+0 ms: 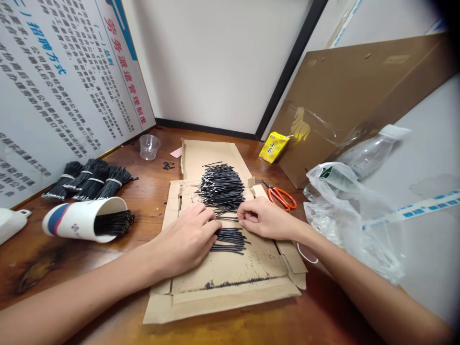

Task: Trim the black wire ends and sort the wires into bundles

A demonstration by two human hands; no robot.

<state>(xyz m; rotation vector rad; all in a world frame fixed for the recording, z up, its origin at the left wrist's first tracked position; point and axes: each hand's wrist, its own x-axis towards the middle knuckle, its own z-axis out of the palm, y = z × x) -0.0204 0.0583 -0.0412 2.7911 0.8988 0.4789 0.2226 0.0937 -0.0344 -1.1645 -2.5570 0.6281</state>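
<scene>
Along the near edge of the cardboard on the desk lies dark debris. Beyond it, the left hand's fingers bend over a small row of black strands; the right hand's fingers curl at strand ends; I cannot tell whether either clamps. A larger pile lies beyond. By the desk's far edge, a yellow carton shows "小"; the left board reads "劳务派遣管理制度" in red, "招聘方式" in blue.

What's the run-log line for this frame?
left hand: over small bunch | right hand: fingertips at strands between hands | pile: on cardboard, beyond hands | scissors: right of cardboard
</scene>
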